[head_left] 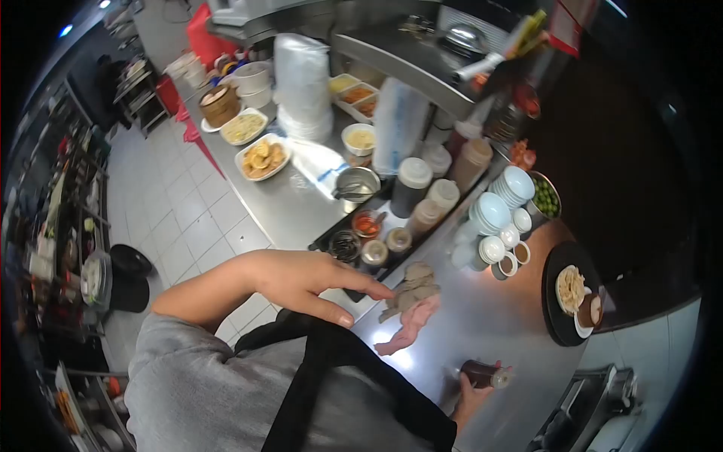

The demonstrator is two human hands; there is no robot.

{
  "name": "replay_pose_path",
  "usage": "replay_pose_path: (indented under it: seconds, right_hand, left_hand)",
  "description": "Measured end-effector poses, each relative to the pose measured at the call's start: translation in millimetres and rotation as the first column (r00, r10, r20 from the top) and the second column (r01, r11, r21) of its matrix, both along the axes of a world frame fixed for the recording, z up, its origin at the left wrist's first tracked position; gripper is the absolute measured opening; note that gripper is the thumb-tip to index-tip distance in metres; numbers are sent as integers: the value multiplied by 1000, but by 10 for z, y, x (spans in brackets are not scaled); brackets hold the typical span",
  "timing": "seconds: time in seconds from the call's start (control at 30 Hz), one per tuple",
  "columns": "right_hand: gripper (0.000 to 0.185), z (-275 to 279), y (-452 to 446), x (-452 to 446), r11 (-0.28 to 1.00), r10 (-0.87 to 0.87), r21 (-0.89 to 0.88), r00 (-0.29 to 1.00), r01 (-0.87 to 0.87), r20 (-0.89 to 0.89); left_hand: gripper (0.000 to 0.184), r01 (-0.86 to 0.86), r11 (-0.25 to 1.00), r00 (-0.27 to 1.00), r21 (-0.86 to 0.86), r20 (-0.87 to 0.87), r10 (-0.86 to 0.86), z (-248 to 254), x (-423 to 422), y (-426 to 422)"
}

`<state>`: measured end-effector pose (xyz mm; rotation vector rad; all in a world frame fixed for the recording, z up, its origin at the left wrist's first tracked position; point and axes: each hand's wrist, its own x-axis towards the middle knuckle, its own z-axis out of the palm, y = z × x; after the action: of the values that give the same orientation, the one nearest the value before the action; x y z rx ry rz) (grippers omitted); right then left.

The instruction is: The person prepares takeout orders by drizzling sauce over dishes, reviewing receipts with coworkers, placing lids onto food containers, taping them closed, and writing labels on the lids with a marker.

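Observation:
My left hand (320, 285) is over the near edge of the steel counter, fingers apart, with its fingertips close to a grey-brown cloth (416, 290). Nothing shows in its grasp. A pink cloth (410, 328) lies against the grey one. Low on the right, my right hand (468, 395) is wrapped round a dark bottle (480, 373) with a pale end, held tilted above the counter.
Sauce bottles (412, 181) stand in a black tray beyond the cloths. White bowls and cups (493, 211) are stacked behind. A black tray (557, 320) with food sits at the right. Food dishes (263, 157) line the left counter. A person (111, 87) stands far back.

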<state>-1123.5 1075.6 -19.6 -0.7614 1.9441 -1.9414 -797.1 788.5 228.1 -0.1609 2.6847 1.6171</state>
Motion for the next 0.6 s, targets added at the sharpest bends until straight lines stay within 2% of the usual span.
replay_pose_path:
  seconds: [0.1, 0.13, 0.23, 0.27, 0.3, 0.37, 0.43, 0.5, 0.53, 0.57, 0.6]
  right_hand:
    - [84, -2, -347, 152, 962, -270, 38, 963, 271, -26]
    - [62, 36, -425, 193, 943, -322, 76, 946, 324, -43]
    - [49, 60, -437, 122, 927, -365, -17, 889, 375, -277]
    - [49, 411, -508, 333, 920, -375, -4, 880, 391, -291]
    - [48, 648, -544, 460, 928, -371, -102, 871, 358, -321]
    - [54, 948, -542, 577, 961, -266, -169, 898, 219, -351]
    - [59, 1280, -667, 846, 969, -102, -247, 937, 17, -335]
    - [64, 1606, -930, 1241, 930, 20, -344, 953, -129, -303]
    - [66, 1773, -1114, 1507, 904, 82, -384, 957, -189, -277]
    - [68, 1907, -1303, 1775, 872, 146, -423, 955, -247, -256]
    - [70, 1987, -1486, 2036, 839, 228, -469, 962, -274, -154]
  left_hand:
    - [52, -17, 1000, 998, -11, -61, 16, 59, 405, 4]
    - [51, -21, 1000, 996, -14, -85, 20, 69, 542, -31]
    - [44, -255, 934, 959, 249, -61, 278, -40, 1056, -322]
    - [38, -418, 860, 888, 293, -68, 454, -151, 1273, -498]
    - [31, -558, 757, 790, 341, -64, 610, -294, 1514, -705]
    - [20, -776, 406, 442, 482, -44, 896, -607, 2027, -1152]
    - [11, -757, 42, 65, 652, 12, 998, -1021, 2621, -1684]
    - [10, -623, -98, -107, 776, 40, 993, -1378, 3231, -2239]
    - [10, -572, -145, -196, 807, 37, 980, -1614, 3552, -2498]
    - [12, -561, -249, -293, 789, 92, 952, -1684, 3769, -2689]
    - [12, -586, -224, -280, 779, 65, 958, -1902, 4070, -2954]
